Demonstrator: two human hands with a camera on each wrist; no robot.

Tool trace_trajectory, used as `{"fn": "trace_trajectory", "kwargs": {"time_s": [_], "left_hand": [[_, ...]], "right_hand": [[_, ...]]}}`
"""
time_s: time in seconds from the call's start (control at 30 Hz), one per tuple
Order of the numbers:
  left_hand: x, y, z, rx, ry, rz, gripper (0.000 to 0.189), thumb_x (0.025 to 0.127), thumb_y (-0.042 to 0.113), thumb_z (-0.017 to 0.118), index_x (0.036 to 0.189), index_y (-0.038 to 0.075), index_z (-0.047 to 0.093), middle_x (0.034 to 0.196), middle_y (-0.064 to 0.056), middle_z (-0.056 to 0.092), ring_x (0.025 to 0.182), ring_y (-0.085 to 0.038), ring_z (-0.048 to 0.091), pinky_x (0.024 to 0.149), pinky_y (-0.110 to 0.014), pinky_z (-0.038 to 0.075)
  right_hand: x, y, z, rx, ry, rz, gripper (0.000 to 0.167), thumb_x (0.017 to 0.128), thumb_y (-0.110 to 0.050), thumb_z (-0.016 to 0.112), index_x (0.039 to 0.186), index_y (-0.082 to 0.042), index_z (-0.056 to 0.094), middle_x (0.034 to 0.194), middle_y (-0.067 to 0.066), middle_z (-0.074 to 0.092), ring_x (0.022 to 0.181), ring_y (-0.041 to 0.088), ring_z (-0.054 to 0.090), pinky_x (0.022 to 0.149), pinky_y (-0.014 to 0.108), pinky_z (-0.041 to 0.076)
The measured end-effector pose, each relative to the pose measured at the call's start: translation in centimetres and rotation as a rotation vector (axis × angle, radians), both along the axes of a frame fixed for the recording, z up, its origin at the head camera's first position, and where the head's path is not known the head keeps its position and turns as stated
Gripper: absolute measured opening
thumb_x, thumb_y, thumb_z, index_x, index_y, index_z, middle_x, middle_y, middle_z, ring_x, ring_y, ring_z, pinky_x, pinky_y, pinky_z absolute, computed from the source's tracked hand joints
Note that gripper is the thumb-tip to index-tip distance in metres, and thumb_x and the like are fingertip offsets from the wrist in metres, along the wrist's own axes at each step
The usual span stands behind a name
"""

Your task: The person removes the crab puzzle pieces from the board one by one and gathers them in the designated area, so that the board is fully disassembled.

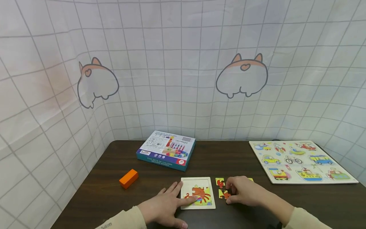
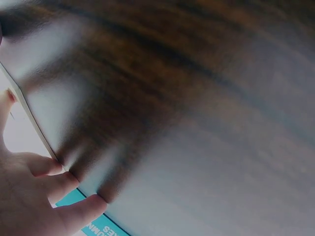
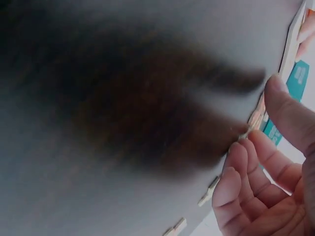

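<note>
A small square jigsaw tray (image 1: 197, 207), partly filled with a red animal picture on yellow, lies flat on the dark table. My left hand (image 1: 163, 208) spreads over its left side; the index finger presses on the picture, other fingertips reach the tray's left edge. Just right of the tray, my right hand (image 1: 246, 192) curls its thumb and fingers around a yellow-and-red puzzle piece (image 1: 222, 194) on the table. Another puzzle piece (image 1: 220, 182) lies behind that one. A further puzzle piece (image 1: 250, 179) is mostly hidden by the right hand.
An orange block (image 1: 129, 178) lies to the left. Behind the tray is a boxed bead set (image 1: 166, 149) with a teal side. A large peg puzzle board (image 1: 303, 162) with vehicle pictures fills the right rear. A grid-patterned curtain (image 1: 171, 79) hangs along the table's back.
</note>
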State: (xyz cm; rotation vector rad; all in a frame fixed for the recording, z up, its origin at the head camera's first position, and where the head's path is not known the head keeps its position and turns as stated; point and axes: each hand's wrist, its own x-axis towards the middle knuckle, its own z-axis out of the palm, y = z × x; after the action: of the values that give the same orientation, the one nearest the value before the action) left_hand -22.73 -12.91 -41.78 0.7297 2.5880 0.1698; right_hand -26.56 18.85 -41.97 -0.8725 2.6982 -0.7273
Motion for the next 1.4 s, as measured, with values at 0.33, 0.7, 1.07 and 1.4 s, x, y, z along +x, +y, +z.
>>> {"fn": "trace_trajectory", "kwargs": {"time_s": [0.33, 0.7, 1.07, 1.4], "left_hand": [[-0.2, -0.2, -0.5, 0.017, 0.003, 0.003, 0.079, 0.084, 0.063, 0.074, 0.149, 0.066, 0.030, 0.171, -0.014, 0.016, 0.157, -0.040, 0.019, 0.117, -0.068, 0.028], [-0.8, -0.4, -1.2, 0.020, -0.023, -0.019, 0.080, 0.084, 0.066, 0.072, 0.149, 0.068, 0.025, 0.172, -0.014, 0.012, 0.157, -0.042, 0.018, 0.116, -0.071, 0.028], [-0.7, -0.4, -1.1, 0.012, -0.013, -0.020, 0.081, 0.084, 0.066, 0.072, 0.149, 0.068, 0.024, 0.172, -0.014, 0.011, 0.157, -0.041, 0.019, 0.116, -0.071, 0.029], [0.0, -0.1, 0.0, 0.009, -0.001, 0.011, 0.077, 0.085, 0.061, 0.074, 0.150, 0.063, 0.032, 0.172, -0.013, 0.016, 0.157, -0.039, 0.019, 0.117, -0.068, 0.029]], "right_hand": [[-0.2, -0.4, -0.2, -0.026, -0.032, 0.004, 0.022, 0.084, -0.024, 0.084, 0.093, -0.014, 0.066, 0.077, -0.009, 0.059, 0.068, 0.001, 0.050, 0.061, 0.024, 0.044], [-0.3, -0.3, -0.3, -0.032, -0.052, -0.017, 0.024, 0.083, -0.024, 0.085, 0.093, -0.013, 0.066, 0.078, -0.008, 0.061, 0.070, 0.003, 0.052, 0.062, 0.024, 0.046], [-0.3, -0.3, -0.2, -0.036, -0.060, -0.022, 0.024, 0.083, -0.022, 0.085, 0.093, -0.012, 0.066, 0.078, -0.007, 0.060, 0.068, 0.003, 0.051, 0.061, 0.024, 0.045], [-0.5, -0.1, -0.3, -0.085, -0.012, -0.001, 0.019, 0.089, -0.024, 0.080, 0.095, -0.012, 0.067, 0.074, -0.010, 0.060, 0.065, -0.001, 0.050, 0.058, 0.022, 0.044]]}}
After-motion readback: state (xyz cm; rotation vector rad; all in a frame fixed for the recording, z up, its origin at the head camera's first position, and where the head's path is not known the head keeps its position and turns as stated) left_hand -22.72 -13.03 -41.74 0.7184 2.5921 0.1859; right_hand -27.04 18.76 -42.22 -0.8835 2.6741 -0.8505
